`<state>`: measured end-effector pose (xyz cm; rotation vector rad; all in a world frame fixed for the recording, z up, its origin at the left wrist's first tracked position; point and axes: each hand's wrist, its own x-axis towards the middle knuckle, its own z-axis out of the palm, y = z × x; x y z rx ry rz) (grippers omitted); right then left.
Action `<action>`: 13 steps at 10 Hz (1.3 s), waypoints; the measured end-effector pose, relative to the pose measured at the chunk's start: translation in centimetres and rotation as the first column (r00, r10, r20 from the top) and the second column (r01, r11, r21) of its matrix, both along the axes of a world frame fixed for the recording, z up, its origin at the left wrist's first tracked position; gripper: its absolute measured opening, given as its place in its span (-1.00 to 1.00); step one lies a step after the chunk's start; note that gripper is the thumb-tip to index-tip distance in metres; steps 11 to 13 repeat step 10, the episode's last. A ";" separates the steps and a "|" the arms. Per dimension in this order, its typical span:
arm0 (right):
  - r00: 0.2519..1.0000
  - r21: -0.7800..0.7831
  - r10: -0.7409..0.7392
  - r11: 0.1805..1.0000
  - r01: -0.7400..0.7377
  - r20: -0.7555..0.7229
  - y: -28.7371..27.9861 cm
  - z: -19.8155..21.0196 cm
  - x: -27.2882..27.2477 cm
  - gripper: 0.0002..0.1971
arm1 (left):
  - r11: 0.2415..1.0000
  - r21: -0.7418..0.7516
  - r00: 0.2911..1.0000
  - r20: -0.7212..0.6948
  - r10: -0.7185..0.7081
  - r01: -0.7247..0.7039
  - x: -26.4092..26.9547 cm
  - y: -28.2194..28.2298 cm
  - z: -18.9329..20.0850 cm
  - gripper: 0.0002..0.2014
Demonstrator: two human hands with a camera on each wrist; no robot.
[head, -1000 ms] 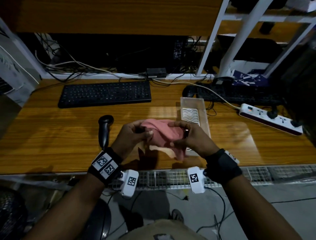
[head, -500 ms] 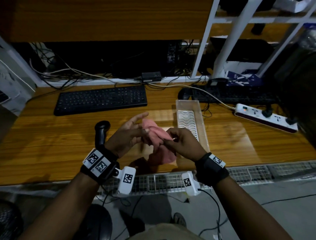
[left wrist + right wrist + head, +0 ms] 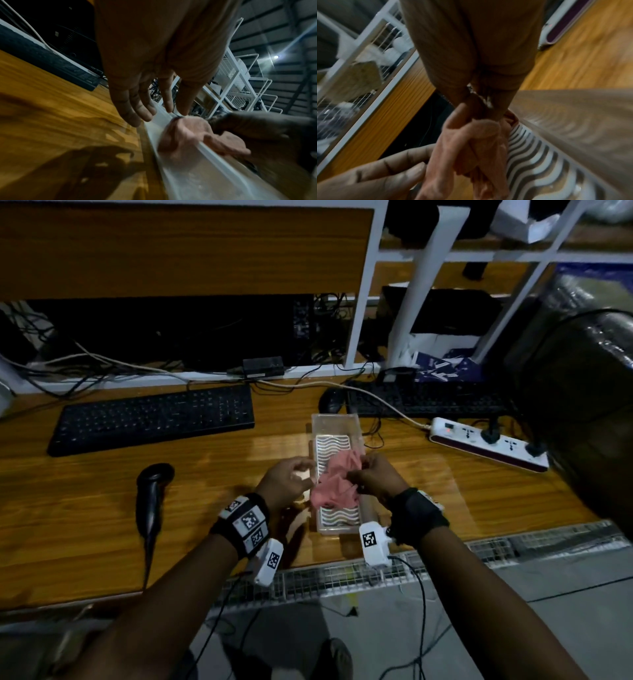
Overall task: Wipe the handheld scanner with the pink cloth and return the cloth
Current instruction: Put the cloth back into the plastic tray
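Observation:
The crumpled pink cloth [image 3: 337,482] [image 3: 193,136] [image 3: 471,146] hangs in the clear plastic tray [image 3: 337,419], above its wavy white insert [image 3: 539,162]. My right hand [image 3: 371,475] pinches the cloth's upper edge between thumb and fingers. My left hand [image 3: 291,479] hovers at the tray's left wall [image 3: 171,159], fingers [image 3: 135,112] straight and spread, holding nothing. The black handheld scanner [image 3: 152,494] lies on the wooden desk [image 3: 68,508] well left of both hands, its cable running toward the front edge.
A black keyboard [image 3: 154,419] lies at the back left, a second keyboard [image 3: 424,398] and mouse [image 3: 330,400] at the back right. A white power strip [image 3: 486,443] sits right of the tray. Cables and white shelf legs [image 3: 363,302] stand behind.
Both hands carried the cloth right and forward over the tray. My left hand let go of it and opened; my right hand still holds it, now lower in the tray.

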<state>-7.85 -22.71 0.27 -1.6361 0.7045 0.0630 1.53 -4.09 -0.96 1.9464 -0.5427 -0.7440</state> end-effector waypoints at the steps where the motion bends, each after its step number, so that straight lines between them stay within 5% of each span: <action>1: 0.990 -0.152 0.136 0.978 -0.140 -0.036 0.1 0.2 0.7 -0.60 | 0.995 0.084 0.997 0.062 0.044 -0.049 -1.3 0.5 -1.1 -0.59; 2: 0.976 -0.369 0.212 0.904 -0.215 -0.049 0.2 0.8 1.2 -0.32 | 0.993 0.074 0.989 0.118 0.084 -0.094 -2.4 0.5 -1.6 -0.48; 3: 0.961 -0.636 0.253 0.726 -0.262 -0.107 0.3 1.0 1.7 -0.12 | 0.983 0.069 0.967 0.204 0.154 -0.171 -3.4 -0.2 -1.7 -0.49; 4: 0.873 -0.724 0.381 0.504 -0.471 -0.303 1.2 1.7 1.7 -0.52 | 0.972 0.152 0.926 0.360 0.115 -0.180 -4.2 -0.9 -1.2 -0.72; 5: 0.757 -0.646 0.455 0.408 -0.646 -0.469 1.9 2.0 1.0 -0.79 | 0.929 0.321 0.812 0.583 -0.039 -0.185 -4.4 -1.2 -0.1 -0.87; 6: 0.826 -0.673 0.419 0.488 -0.556 -0.378 1.0 2.4 0.2 -0.72 | 0.930 0.341 0.752 0.647 -0.125 -0.138 -4.4 -2.1 1.2 -0.87; 7: 0.895 -0.712 0.354 0.552 -0.434 -0.272 -0.3 3.6 -0.7 -0.62 | 0.952 0.306 0.775 0.597 -0.208 0.019 -4.1 -3.5 1.8 -0.85; 8: 0.907 -0.715 0.335 0.565 -0.411 -0.256 -1.3 4.7 -1.5 -0.65 | 0.788 0.548 0.720 0.423 -0.550 0.281 -4.0 -4.3 1.9 -0.73; 9: 0.912 -0.712 0.341 0.580 -0.395 -0.228 -1.5 5.3 -1.7 -0.66 | 0.766 0.553 0.693 0.411 -0.592 0.328 -3.2 -4.2 2.8 -0.72; 10: 0.929 -0.702 0.317 0.617 -0.355 -0.192 -0.9 5.6 -1.6 -0.56 | 0.880 0.428 0.767 0.488 -0.416 0.205 -1.9 -3.0 4.5 -0.70; 13: 0.929 -0.702 0.317 0.617 -0.355 -0.192 -0.9 5.6 -1.6 -0.56 | 0.880 0.428 0.767 0.488 -0.416 0.205 -1.9 -3.0 4.5 -0.70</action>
